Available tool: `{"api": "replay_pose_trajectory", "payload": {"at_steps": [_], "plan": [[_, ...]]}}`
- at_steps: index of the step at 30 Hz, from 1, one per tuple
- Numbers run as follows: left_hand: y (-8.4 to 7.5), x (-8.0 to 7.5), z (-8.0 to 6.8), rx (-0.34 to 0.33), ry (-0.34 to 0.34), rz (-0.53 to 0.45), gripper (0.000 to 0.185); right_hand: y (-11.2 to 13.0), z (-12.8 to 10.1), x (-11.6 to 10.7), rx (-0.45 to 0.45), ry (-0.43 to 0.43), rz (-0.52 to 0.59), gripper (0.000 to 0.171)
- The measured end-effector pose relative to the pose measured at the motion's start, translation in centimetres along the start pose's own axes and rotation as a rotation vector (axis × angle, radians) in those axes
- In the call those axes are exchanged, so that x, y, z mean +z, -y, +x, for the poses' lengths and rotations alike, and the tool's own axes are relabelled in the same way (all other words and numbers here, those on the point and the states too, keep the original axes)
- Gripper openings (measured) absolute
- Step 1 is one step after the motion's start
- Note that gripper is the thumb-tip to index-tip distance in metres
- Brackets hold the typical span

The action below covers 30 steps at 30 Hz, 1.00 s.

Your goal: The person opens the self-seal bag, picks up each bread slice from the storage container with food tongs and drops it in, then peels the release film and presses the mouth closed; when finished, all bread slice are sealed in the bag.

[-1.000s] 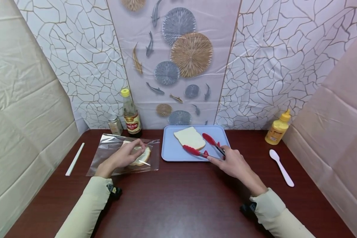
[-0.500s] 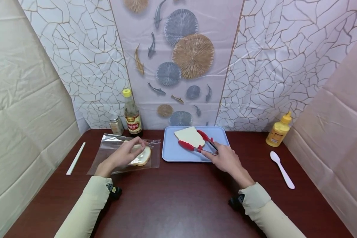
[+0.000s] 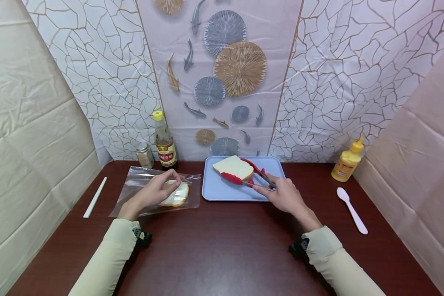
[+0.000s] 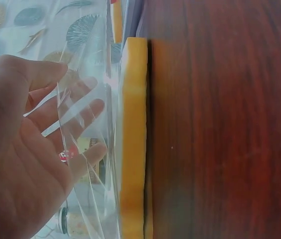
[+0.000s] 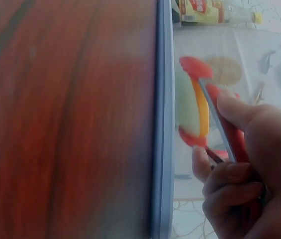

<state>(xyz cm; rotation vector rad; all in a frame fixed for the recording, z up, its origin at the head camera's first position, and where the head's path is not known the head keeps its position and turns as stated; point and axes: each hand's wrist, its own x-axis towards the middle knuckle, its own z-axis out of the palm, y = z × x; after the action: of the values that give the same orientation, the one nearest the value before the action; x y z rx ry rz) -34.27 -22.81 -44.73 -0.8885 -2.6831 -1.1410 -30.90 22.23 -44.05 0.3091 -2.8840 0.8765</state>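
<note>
In the head view my left hand [image 3: 151, 194] pinches the upper layer of a clear plastic bag [image 3: 127, 195] between thumb and fingers. A bread slice [image 3: 179, 194] lies inside that bag; its crust [image 4: 134, 129] shows side-on in the left wrist view. My right hand [image 3: 285, 197] grips tongs with red tips [image 3: 232, 178]. Between those tips is a second bread slice [image 3: 231, 165], tilted and apparently raised over the blue tray [image 3: 214, 192]. The right wrist view has the red tongs [image 5: 195, 66] at both ends of the slice [image 5: 203, 112].
Behind the bag stand a sauce bottle [image 3: 165, 148] with a yellow cap and a small shaker jar [image 3: 144, 156]. White chopsticks [image 3: 95, 197] lie at the far left. A yellow squeeze bottle [image 3: 345, 162] and a white spoon [image 3: 352, 210] are at the right.
The tongs have moved left and closed on the slice on the tray, and the slice has tilted and shifted slightly up and left. My left hand stays at the bag.
</note>
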Motion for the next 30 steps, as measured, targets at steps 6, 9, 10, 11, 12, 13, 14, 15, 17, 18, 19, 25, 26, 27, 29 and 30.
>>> {"api": "replay_pose_trajectory", "payload": {"at_steps": [6,9,10,11,12,13,14,15,17,18,19,25,26,27,29,30], "plan": [[-0.2,0.1,0.2,0.018,-0.025,0.015,0.003,-0.8,0.1,-0.3,-0.016,0.041,0.08,0.086],[-0.3,0.1,0.2,0.017,-0.036,0.01,0.003,-1.2,0.1,-0.3,-0.034,0.069,0.12,0.086],[-0.3,0.1,0.2,0.018,-0.041,0.012,0.004,-1.3,0.1,-0.2,-0.045,0.072,0.129,0.086],[-0.3,0.1,0.2,0.022,-0.045,0.014,0.004,-1.3,0.1,-0.2,-0.055,0.08,0.141,0.086],[-0.3,0.1,0.2,0.022,-0.052,0.016,0.005,-1.4,0.1,-0.2,-0.066,0.086,0.151,0.086],[-0.3,0.1,0.2,0.021,-0.057,0.018,0.005,-1.3,0.1,-0.1,-0.08,0.091,0.162,0.086],[-0.3,0.1,0.2,0.019,-0.063,0.021,0.005,-1.3,0.0,-0.1,-0.089,0.091,0.172,0.085],[-0.3,0.1,0.2,0.018,-0.069,0.027,0.006,-1.2,0.0,-0.1,-0.101,0.092,0.183,0.083],[-0.3,0.1,0.2,0.008,-0.079,0.036,0.006,-1.1,0.0,-0.1,-0.117,0.106,0.205,0.081],[-0.3,0.1,0.2,0.003,-0.082,0.039,0.006,-1.0,0.0,0.0,-0.122,0.111,0.217,0.08],[-0.3,0.1,0.2,0.003,-0.086,0.041,0.006,-1.0,0.0,0.0,-0.129,0.12,0.225,0.078],[-0.4,-0.1,0.1,0.015,-0.119,0.045,0.005,-0.8,-0.3,0.2,-0.165,0.192,0.259,0.073],[-0.4,-0.1,0.2,0.015,-0.126,0.047,0.005,-0.8,-0.3,0.3,-0.173,0.199,0.262,0.073],[-0.4,-0.2,0.2,0.016,-0.133,0.05,0.005,-0.7,-0.4,0.4,-0.174,0.204,0.264,0.072],[-0.5,-0.2,0.2,0.018,-0.141,0.052,0.006,-0.4,-0.4,0.5,-0.173,0.21,0.274,0.072],[-0.6,-0.2,0.3,0.017,-0.141,0.053,0.006,-0.3,-0.5,0.5,-0.18,0.213,0.274,0.073]]}}
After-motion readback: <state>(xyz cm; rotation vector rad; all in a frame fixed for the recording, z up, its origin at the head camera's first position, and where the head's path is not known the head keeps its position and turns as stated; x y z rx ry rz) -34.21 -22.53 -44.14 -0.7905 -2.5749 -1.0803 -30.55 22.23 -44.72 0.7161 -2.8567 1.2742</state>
